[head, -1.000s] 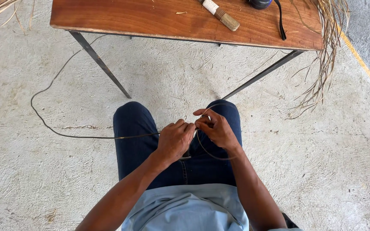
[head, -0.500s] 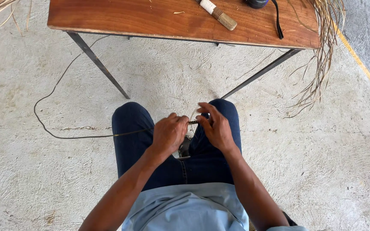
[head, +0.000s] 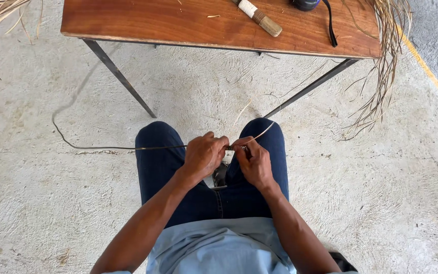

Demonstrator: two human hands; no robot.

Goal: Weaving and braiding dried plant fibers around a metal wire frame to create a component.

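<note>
- Our left hand (head: 205, 155) and right hand (head: 253, 161) have closed together, both pinching the long dark strand (head: 102, 148).
- It now runs taut leftward, so the twisting continues.

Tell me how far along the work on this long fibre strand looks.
Early, it seems. Done: nothing finished shows. In hand: the left hand and right hand pinch one long thin strand over the lap, its length trailing across the concrete floor. Left: a bundle of dry fibres hangs unused off the wooden table.
</note>
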